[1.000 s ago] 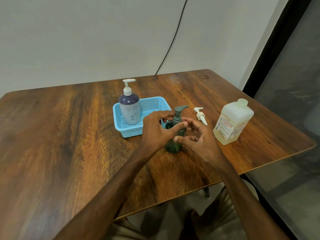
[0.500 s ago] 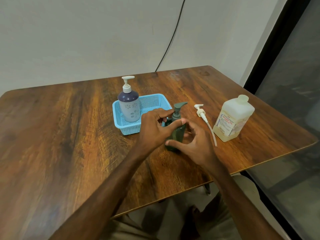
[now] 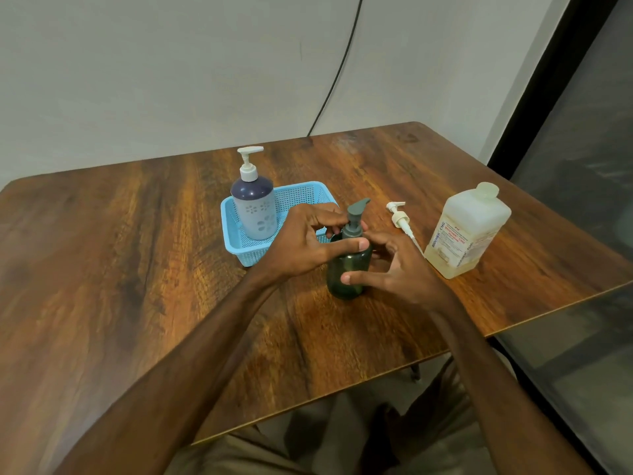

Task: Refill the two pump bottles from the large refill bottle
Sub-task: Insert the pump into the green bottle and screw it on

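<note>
Green pump bottle [image 3: 348, 270], left hand [image 3: 306, 242] on collar, right hand [image 3: 402, 270] round body

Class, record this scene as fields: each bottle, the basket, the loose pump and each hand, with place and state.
Dark green plastic pump bottle: upright on wooden table, pump on
Left hand: grips its pump collar
Right hand: holds its body
Purple-topped grey pump bottle: upright in blue plastic basket
Large translucent refill bottle: upright at right
Loose white pump: lying between green and refill bottles
</note>
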`<state>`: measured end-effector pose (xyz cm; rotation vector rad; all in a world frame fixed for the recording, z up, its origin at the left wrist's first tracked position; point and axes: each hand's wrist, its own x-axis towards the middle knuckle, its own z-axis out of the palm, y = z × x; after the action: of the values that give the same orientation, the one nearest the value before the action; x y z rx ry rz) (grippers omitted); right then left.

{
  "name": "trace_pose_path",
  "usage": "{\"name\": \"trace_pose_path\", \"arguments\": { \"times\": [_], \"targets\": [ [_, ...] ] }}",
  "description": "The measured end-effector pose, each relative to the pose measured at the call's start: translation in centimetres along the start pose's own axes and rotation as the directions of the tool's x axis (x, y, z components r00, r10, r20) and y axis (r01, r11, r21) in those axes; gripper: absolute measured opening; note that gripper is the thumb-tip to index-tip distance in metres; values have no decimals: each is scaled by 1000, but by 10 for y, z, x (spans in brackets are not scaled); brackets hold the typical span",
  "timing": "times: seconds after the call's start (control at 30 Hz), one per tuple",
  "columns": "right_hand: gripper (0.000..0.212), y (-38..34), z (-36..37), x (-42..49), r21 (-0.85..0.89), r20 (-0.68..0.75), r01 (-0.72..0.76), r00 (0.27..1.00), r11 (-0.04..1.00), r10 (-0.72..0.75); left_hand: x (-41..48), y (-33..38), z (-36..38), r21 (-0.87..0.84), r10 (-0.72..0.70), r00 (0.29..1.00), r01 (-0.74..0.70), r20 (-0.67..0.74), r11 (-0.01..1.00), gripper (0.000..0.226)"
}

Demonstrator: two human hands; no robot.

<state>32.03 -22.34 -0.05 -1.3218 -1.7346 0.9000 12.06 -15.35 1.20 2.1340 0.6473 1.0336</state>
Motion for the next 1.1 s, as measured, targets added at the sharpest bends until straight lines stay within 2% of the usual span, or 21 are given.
{"name": "trace_pose_path", "arguments": {
  "times": [0.1, 0.2, 0.27, 0.37, 0.47, 0.53, 0.6, 0.7, 0.77, 0.87, 1.1],
  "targets": [
    [61, -2, -6, 1, 33, 56, -11, 998, 999, 9, 1, 1, 2, 16, 1, 1000, -1, 2, 1000, 25],
    [70, 0, -6, -3, 103, 49, -56, 997, 993, 51, -5, 2, 6, 85, -16, 998, 21, -55, 996, 25],
    [76, -2, 2, -7, 110, 4, -72, 997, 991, 72, -10, 4, 8, 165, -21, 994, 38, -104, 985, 26],
    [68, -7, 6, -12, 57, -69, -58, 996, 997, 62, -20, 11, 8, 237, -22, 992, 52, -128, 970, 35],
    [66, -27, 7, -16, 46, -140, -33, 989, 998, 39, -43, 14, -6, 168, -69, 972, 109, -225, 980, 40],
    [63, -44, 3, -14, 56, -215, 16, 977, 998, -3, -55, 10, -18, 105, -119, 912, 173, -393, 979, 30],
    [61, -62, 0, -5, 78, -264, 67, 963, 995, -44, -62, 4, -28, 107, -146, 814, 247, -563, 963, 32],
    [57, -83, 1, 21, 23, -305, 129, 945, 991, -116, -64, -11, -39, 165, -104, 704, 303, -703, 939, 30],
    [52, -89, 5, 44, 10, -333, 130, 935, 991, -120, -62, -27, -46, 181, -119, 655, 372, -746, 911, 28],
    [53, -87, 11, 82, -14, -343, 99, 934, 995, -98, -54, -45, -52, 143, -205, 608, 474, -767, 869, 40],
    [58, -48, 34, 134, -124, -299, -35, 954, 992, -4, -42, -49, -50, 80, -303, 588, 535, -750, 841, 33]
  ]
}}
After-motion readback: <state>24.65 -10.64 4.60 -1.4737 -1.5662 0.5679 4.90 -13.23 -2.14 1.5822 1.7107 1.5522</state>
